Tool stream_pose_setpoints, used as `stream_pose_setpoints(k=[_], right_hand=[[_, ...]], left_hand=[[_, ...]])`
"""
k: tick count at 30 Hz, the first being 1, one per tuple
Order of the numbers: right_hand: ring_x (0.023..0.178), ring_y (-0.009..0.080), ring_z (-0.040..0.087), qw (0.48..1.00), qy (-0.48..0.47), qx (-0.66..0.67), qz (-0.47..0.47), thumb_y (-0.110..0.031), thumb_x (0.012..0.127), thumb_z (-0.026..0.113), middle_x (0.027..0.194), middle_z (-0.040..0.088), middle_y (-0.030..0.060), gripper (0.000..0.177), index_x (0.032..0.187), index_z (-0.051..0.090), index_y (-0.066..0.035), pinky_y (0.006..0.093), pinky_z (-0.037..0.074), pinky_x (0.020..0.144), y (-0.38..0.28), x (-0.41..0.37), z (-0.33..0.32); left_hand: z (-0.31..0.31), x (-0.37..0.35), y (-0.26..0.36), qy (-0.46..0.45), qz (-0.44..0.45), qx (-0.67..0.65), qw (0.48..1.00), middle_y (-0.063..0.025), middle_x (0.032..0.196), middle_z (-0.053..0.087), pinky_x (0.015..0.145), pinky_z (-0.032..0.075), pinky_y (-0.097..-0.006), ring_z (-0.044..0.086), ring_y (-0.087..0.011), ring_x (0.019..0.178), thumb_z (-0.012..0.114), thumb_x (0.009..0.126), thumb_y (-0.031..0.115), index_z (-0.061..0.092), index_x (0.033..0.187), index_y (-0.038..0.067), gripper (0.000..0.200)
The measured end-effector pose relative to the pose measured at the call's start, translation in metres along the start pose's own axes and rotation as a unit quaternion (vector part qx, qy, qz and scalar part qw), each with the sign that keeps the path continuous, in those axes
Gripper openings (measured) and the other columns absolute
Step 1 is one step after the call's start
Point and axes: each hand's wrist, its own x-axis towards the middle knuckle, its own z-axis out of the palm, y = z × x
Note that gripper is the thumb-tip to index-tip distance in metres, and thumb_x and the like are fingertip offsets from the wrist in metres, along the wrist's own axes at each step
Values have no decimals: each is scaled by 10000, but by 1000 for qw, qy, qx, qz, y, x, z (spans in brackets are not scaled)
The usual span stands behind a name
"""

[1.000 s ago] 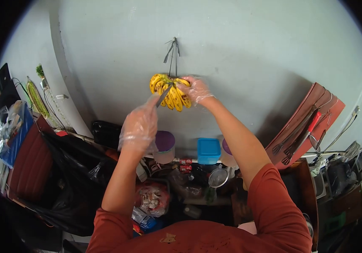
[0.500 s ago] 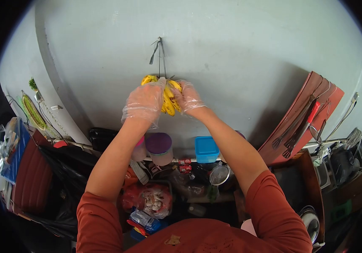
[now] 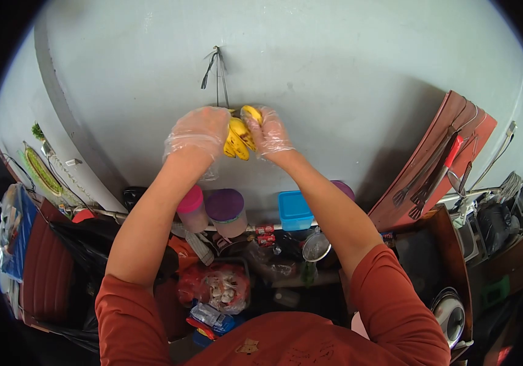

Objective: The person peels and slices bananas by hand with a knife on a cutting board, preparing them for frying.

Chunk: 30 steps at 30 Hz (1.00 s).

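Observation:
A small bunch of ripe yellow bananas (image 3: 236,143) with dark specks hangs against the wall from a dark string (image 3: 217,76) looped over a nail. My left hand (image 3: 198,131), in a clear plastic glove, is closed around the left side of the bunch near its top, hiding part of it. On the other side my right hand (image 3: 268,131), gloved the same way, grips one banana (image 3: 251,113), whose upper end points up and left beside the bunch. The fingers of both hands partly cover the stems.
Below stand a pink-lidded tub (image 3: 192,201), a purple-lidded tub (image 3: 226,207) and a blue container (image 3: 296,210). A strainer (image 3: 316,247) and a red bag of white pieces (image 3: 222,290) lie lower. At right, utensils (image 3: 438,174) hang over a reddish board (image 3: 395,204).
The banana in my right hand has tilted outward, away from the bunch. My left hand has shifted a little left, and the whole view has moved slightly.

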Motion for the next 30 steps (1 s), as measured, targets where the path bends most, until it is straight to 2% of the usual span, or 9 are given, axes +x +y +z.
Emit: stream_pose_setpoints(k=[2, 5, 7, 10, 11, 13, 16, 19, 30], right_hand=[[1110, 438, 566, 999, 14, 52, 9, -195, 997, 565, 1182, 573, 299, 329, 1213, 568, 53, 457, 461, 982, -1, -3, 2], [1029, 407, 616, 999, 27, -7, -32, -257, 995, 589, 1102, 618, 285, 372, 1193, 582, 58, 436, 488, 931, -4, -3, 4], [915, 380, 650, 974, 60, 91, 197, -362, 970, 637, 990, 661, 259, 460, 1144, 602, 62, 433, 513, 857, -20, -1, 1], [833, 351, 668, 972, 82, 100, 197, -472, 930, 674, 914, 690, 228, 561, 1107, 628, 59, 433, 528, 790, 0, 1, 7], [833, 351, 668, 971, 82, 101, 198, -472, 930, 674, 914, 690, 228, 561, 1107, 628, 59, 434, 528, 790, 7, 0, 10], [811, 324, 671, 984, 63, -42, 161, -472, 886, 738, 924, 701, 219, 554, 1044, 663, 54, 421, 536, 764, 5, 0, 11], [766, 308, 675, 994, 48, -6, 101, -426, 837, 806, 887, 710, 204, 512, 1013, 684, 38, 404, 543, 737, 11, -1, 10], [740, 295, 677, 990, -1, 2, 143, -359, 797, 849, 859, 716, 188, 454, 1000, 695, 16, 395, 550, 729, 5, 1, 12], [824, 375, 692, 995, -13, -54, 83, -223, 815, 798, 906, 715, 214, 290, 970, 703, 2, 414, 556, 744, -1, 7, 15]], left_hand=[[0, 1, -4, -3, -1, -5, 1000, -169, 1039, 716, 850, 548, -478, 681, -397, 984, 479, 970, 139, 661, 1145, 101, 255], [-14, 1, -5, -39, -21, -13, 999, -169, 1046, 717, 864, 546, -471, 678, -397, 993, 480, 960, 125, 669, 1154, 128, 270], [-13, 0, -9, -35, -24, -28, 999, -174, 1049, 716, 866, 546, -473, 679, -396, 991, 482, 954, 117, 670, 1174, 147, 291], [-8, -7, -11, -16, -35, -46, 998, -179, 1054, 714, 863, 546, -477, 681, -393, 981, 482, 948, 109, 667, 1220, 174, 334], [-6, -9, -11, -1, -38, -48, 998, -180, 1056, 714, 860, 547, -479, 684, -391, 975, 481, 948, 109, 662, 1246, 183, 356], [-7, -11, -10, -3, -36, -45, 998, -183, 1057, 713, 859, 546, -481, 684, -391, 975, 479, 949, 109, 656, 1263, 186, 368], [7, -11, -15, 19, -21, -46, 999, -189, 1060, 711, 856, 547, -481, 683, -392, 976, 474, 953, 110, 650, 1278, 181, 377], [5, -13, -16, 24, -11, -42, 999, -193, 1068, 710, 855, 548, -477, 682, -395, 976, 473, 955, 113, 645, 1284, 171, 376], [13, 1, -10, 18, 21, 8, 1000, -176, 1081, 715, 826, 554, -466, 697, -367, 961, 479, 958, 120, 644, 1277, 136, 360]])
